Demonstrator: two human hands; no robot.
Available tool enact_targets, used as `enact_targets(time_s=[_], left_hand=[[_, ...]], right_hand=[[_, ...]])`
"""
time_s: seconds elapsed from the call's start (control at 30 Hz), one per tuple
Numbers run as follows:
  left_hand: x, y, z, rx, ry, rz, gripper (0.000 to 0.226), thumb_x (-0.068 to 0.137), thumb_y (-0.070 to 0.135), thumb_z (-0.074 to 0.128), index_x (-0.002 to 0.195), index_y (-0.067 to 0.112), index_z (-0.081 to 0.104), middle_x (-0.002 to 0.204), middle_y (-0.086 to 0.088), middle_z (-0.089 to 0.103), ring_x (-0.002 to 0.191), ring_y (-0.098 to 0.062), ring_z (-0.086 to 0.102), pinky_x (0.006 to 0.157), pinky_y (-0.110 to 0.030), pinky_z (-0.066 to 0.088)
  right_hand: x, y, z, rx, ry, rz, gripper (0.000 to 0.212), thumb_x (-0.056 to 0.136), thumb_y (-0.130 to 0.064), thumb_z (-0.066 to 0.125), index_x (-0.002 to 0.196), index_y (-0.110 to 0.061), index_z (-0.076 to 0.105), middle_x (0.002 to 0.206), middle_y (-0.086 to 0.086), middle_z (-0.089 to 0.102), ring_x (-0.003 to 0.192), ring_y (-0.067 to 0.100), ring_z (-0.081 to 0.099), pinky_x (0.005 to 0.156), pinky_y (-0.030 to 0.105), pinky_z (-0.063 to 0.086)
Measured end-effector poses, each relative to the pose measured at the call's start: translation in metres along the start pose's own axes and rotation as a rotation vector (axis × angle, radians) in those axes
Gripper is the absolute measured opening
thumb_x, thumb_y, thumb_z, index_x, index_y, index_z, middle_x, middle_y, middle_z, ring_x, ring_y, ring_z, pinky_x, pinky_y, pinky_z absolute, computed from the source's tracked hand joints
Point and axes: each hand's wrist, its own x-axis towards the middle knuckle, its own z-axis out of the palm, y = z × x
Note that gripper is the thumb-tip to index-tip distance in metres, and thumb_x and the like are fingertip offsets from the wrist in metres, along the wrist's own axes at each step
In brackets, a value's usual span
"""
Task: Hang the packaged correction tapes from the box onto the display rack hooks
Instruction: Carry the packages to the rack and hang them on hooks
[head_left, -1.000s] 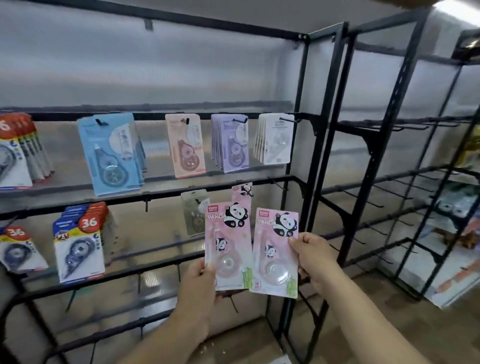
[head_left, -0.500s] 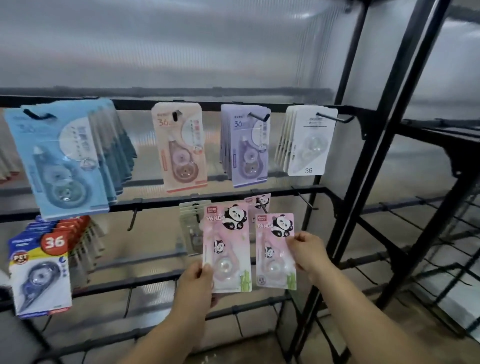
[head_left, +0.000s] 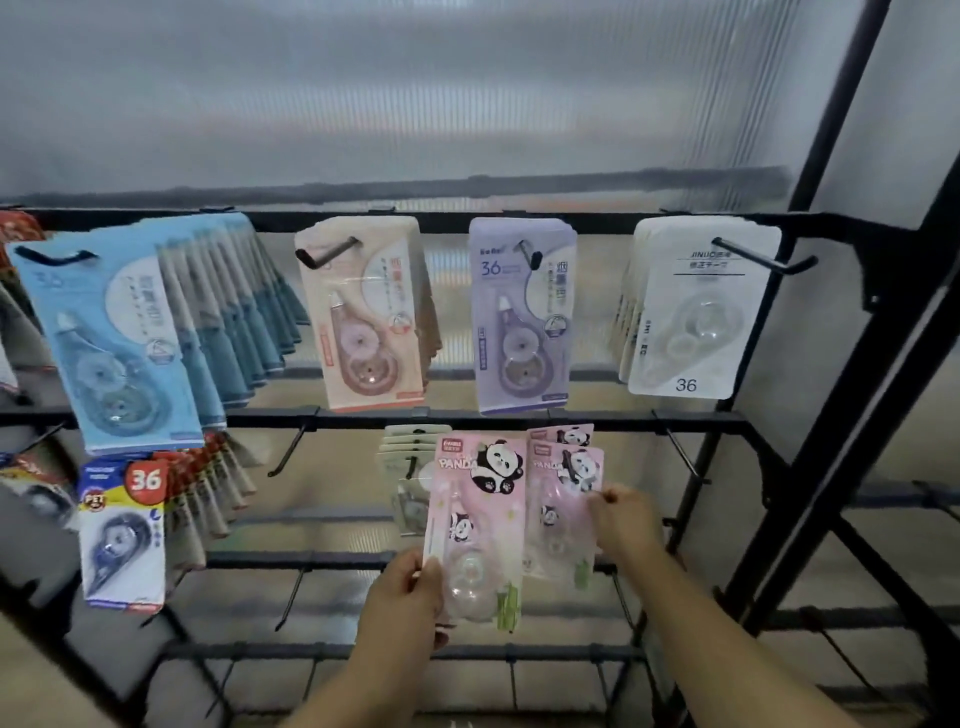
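Observation:
My left hand (head_left: 402, 592) grips the lower left edge of a pink panda correction tape pack (head_left: 475, 525), held upright in front of the rack. My right hand (head_left: 623, 522) pinches the right edge of a second pink panda pack (head_left: 561, 512), held up against the second rail (head_left: 613, 421). Another pink panda pack (head_left: 563, 434) shows just behind it at the rail; the hook there is hidden. The box is out of view.
The top rail carries blue (head_left: 111, 338), peach (head_left: 363, 312), purple (head_left: 522, 317) and white (head_left: 696, 312) tape packs. Grey-green packs (head_left: 408, 467) hang left of the pink ones. Bare hooks (head_left: 685, 460) jut from the second rail. Black rack posts (head_left: 810, 441) stand at right.
The view has closed in on the rack. My right hand has carried its pink pack up and back to the second rail. My left hand keeps its pack a little lower.

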Motion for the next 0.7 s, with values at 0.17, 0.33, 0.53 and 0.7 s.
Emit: enact_targets(time_s=[0.17,0.33,0.53,0.7], left_hand=[[0.006,-0.002,0.012,0.023,0.039,-0.007,0.019,0.096,0.01,0.049,0.084,0.014,0.063,0.06,-0.006,0.047,0.057,-0.018,0.043,0.045,-0.022,0.041],[0.007,0.002,0.027,0.038,0.025,-0.008,0.018,0.094,0.009,0.051,0.081,0.016,0.062,0.064,-0.007,0.052,0.057,-0.018,0.048,0.042,-0.022,0.047],[0.012,-0.002,0.06,0.143,-0.142,-0.083,0.021,0.095,0.012,0.051,0.078,0.019,0.06,0.065,-0.004,0.058,0.053,-0.013,0.052,0.044,-0.019,0.044],[0.015,-0.003,0.074,0.292,-0.291,-0.155,0.027,0.09,-0.002,0.05,0.073,0.015,0.062,0.066,-0.003,0.059,0.056,-0.013,0.053,0.038,-0.014,0.034]], right_hand=[[0.023,-0.015,-0.004,-0.163,-0.114,0.074,0.035,0.093,-0.042,0.049,0.076,-0.014,0.061,0.065,-0.003,0.054,0.06,0.014,0.051,0.058,0.024,0.042],[-0.022,-0.029,-0.018,0.294,-0.356,0.102,0.063,0.097,-0.054,0.034,0.075,-0.005,0.067,0.063,0.005,0.064,0.051,0.013,0.045,0.048,0.023,0.036],[-0.042,-0.011,-0.037,0.332,-0.499,-0.068,0.012,0.092,-0.024,0.062,0.084,-0.017,0.069,0.051,-0.006,0.051,0.039,0.005,0.033,0.04,0.018,0.03],[-0.036,0.004,-0.044,0.112,-0.432,-0.094,0.046,0.086,-0.045,0.063,0.094,0.0,0.07,0.05,-0.005,0.048,0.038,0.004,0.033,0.041,0.014,0.032]])
